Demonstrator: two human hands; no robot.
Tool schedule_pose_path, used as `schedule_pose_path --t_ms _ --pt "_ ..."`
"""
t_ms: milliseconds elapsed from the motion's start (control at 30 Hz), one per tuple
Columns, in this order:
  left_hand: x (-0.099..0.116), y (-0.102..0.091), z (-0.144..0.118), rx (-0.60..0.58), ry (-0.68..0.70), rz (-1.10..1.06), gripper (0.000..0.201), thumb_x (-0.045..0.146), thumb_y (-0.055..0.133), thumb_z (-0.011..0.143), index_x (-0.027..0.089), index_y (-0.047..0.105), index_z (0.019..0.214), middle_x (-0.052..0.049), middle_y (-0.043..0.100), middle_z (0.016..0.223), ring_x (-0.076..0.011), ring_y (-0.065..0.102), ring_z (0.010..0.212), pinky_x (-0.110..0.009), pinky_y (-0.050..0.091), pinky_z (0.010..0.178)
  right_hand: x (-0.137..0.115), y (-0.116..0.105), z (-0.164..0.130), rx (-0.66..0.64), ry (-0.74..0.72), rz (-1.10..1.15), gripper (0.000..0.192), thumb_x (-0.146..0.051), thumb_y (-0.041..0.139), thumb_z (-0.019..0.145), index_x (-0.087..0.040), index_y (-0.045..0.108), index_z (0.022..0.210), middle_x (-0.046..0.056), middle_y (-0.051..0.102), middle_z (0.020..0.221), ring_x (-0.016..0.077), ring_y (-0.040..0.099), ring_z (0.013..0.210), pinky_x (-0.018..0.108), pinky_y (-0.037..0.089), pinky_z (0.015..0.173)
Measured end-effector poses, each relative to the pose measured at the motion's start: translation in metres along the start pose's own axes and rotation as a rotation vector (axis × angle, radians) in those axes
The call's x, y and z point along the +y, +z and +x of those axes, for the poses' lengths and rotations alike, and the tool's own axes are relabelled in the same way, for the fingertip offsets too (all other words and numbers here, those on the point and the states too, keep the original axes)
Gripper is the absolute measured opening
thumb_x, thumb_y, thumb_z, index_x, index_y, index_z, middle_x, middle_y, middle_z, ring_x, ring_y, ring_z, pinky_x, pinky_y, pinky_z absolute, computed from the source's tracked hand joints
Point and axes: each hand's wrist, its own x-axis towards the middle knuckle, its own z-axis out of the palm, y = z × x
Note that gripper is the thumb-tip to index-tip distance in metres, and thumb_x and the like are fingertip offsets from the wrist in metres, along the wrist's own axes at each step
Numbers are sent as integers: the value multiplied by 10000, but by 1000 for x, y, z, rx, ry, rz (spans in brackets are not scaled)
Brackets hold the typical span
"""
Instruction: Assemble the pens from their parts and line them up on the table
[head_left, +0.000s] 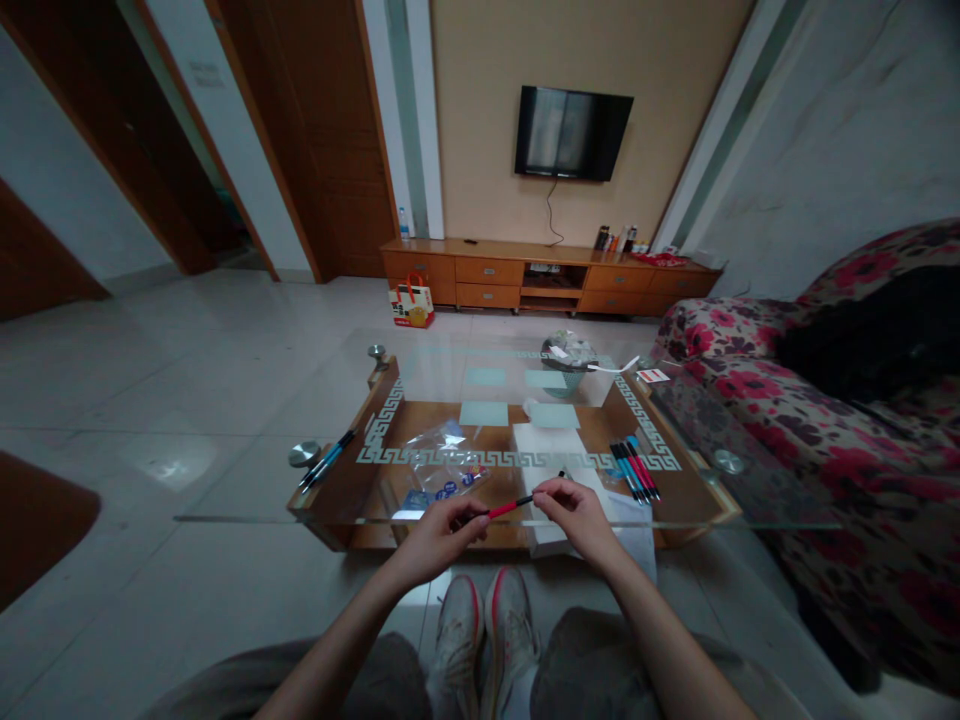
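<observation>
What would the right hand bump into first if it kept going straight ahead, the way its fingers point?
Probably the white paper stack on the glass table. The right hand, pinching the red pen, points forward over it. Depth is hard to judge.

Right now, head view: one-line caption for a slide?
Both hands, left and right, hold a red pen over a glass table, more pens lying to the right.
</observation>
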Motion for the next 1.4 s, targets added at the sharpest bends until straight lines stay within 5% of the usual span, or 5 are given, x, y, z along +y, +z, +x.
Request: schedule_pose_path --t_ms 400,1100,1233,1400 --pt "3 0 0 -12 10 -12 356 476 532 921 151 664 973 -51 689 819 -170 622 752 -254 449 662 -7 -1 -1 35 64 187 339 -471 739 772 -175 682 926 -19 533 648 100 421 575 226 287 519" --pt "-2 1 1 13 22 -86 363 485 551 911 144 643 991 -59 678 818 -163 616 729 -261 463 661 -5 -11 4 319 13 266 356 -517 705 794 -192 617 911 9 574 708 119 469 586 244 376 530" --pt "-7 2 3 59 18 -147 368 491 560 904 144 627 1009 -51 663 813 -156 611 719 -261 477 659 -6 -19 7 449 -102 50 333 -509 661 832 -197 644 945 42 606 802 158 516 681 280 419 604" --pt "-10 1 5 105 13 -178 378 501 575 890 142 621 1002 -54 662 818 -152 610 708 -265 487 668 -7 -22 11 440 -378 -479 233 -430 629 872 -233 724 953 103 583 1069 254 528 1022 400 424 887"
